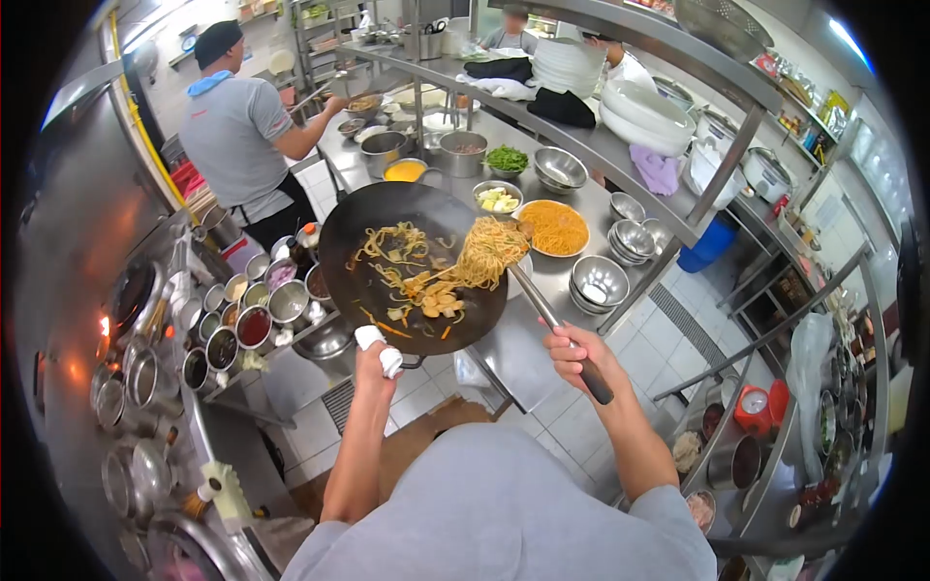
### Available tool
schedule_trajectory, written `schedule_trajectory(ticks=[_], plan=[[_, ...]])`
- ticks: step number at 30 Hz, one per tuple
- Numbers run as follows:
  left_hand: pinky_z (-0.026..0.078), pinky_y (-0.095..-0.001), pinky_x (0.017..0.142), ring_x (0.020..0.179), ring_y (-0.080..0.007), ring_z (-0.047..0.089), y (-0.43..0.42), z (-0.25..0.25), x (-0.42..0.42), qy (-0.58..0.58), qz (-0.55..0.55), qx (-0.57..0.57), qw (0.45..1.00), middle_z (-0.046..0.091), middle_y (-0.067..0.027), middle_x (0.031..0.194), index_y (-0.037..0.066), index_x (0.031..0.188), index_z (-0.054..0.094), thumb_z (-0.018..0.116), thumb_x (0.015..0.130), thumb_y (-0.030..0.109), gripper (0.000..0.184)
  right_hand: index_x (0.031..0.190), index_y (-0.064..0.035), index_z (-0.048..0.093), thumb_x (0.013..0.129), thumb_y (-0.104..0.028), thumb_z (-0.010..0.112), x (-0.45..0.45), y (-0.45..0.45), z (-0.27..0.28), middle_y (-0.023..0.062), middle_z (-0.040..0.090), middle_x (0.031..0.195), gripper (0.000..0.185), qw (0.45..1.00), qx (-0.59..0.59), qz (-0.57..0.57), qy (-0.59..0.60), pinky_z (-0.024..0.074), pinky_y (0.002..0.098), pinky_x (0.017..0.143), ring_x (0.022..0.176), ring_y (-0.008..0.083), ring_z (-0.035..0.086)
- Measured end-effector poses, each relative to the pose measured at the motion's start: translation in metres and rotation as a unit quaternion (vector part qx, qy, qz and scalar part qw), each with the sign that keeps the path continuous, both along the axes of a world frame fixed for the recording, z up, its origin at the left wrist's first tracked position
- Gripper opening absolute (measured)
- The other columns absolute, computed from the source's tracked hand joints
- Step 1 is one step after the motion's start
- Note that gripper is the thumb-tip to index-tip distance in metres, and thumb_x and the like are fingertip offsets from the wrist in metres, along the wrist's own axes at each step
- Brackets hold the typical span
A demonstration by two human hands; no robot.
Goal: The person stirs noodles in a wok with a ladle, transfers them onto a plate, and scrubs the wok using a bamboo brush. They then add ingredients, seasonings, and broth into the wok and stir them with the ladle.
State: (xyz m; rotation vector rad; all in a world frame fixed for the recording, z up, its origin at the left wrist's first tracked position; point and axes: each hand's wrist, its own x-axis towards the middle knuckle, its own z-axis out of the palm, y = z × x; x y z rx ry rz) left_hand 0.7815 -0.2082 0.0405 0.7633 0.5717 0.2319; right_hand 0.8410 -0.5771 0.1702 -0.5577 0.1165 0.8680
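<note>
My left hand (pixel 375 363) is closed around a folded white cloth (pixel 380 349) at the near rim of a dark wok (pixel 339 261), gripping the wok there. The wok is held up and tilted, with noodles (pixel 399 244), pale slices and orange strips inside. In my right hand (pixel 581 356) is the dark handle of a wok ladle (pixel 539 298), fingers wrapped round it. A heap of noodles (pixel 487 254) covers the ladle's head over the wok's right rim. Beneath that heap, part of a white plate (pixel 524 265) shows.
A plate of orange noodles (pixel 554 229) and stacked metal bowls (pixel 601 281) stand right of the wok. Sauce pots (pixel 255 327) crowd the left, near a burner flame (pixel 105 325). A co-worker (pixel 237 126) stands at back left. White plates (pixel 566 70) fill the overhead shelf.
</note>
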Motion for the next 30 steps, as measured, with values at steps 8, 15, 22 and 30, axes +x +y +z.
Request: schedule_trajectory(ticks=[8,15,22,30], plan=[[0.047,-0.0324,0.04,0.058,-0.0177,0.059,0.037,0.008,0.077,-0.038,0.068,0.078,0.994,0.054,-0.008,0.083,0.007,0.111,0.038,0.052,0.08,0.0,0.035,0.128,-0.0111,0.043,0.096,-0.008,0.053,0.057,0.003,-0.127,-0.0001,0.045,0.069,0.034,0.96,-0.255,-0.01,-0.111,0.0381,0.0276,0.037,0.044,0.0068,0.039],[0.041,-0.0311,0.036,0.046,-0.0151,0.052,0.011,0.032,0.089,0.016,0.103,0.105,0.989,0.049,-0.0031,0.069,0.007,0.1,0.044,0.051,0.078,-0.002,0.024,0.156,-0.012,0.018,0.091,-0.013,0.057,0.062,0.013,-0.237,0.0244,0.067,0.095,0.075,0.592,-0.664,-0.054,-0.454,0.0536,0.0465,0.068,0.075,0.0388,0.068],[0.043,-0.0301,0.037,0.045,-0.0159,0.051,-0.006,0.051,0.077,-0.006,0.121,0.084,0.989,0.048,-0.0034,0.066,0.006,0.095,0.045,0.049,0.074,-0.006,0.025,0.156,-0.0097,0.02,0.093,-0.009,0.055,0.097,0.035,-0.164,0.0252,0.066,0.106,0.073,0.688,-0.52,-0.068,-0.502,0.0524,0.0444,0.075,0.085,0.0365,0.066],[0.044,-0.0305,0.038,0.052,-0.0166,0.055,-0.045,0.047,0.089,-0.013,0.148,0.1,0.984,0.051,-0.0048,0.078,0.011,0.108,0.04,0.053,0.075,-0.004,0.038,0.143,-0.0112,0.031,0.099,-0.012,0.052,0.129,0.177,-0.088,-0.0007,0.04,0.067,0.048,0.9,-0.288,-0.011,-0.328,0.0411,0.026,0.034,0.043,0.0074,0.043]])
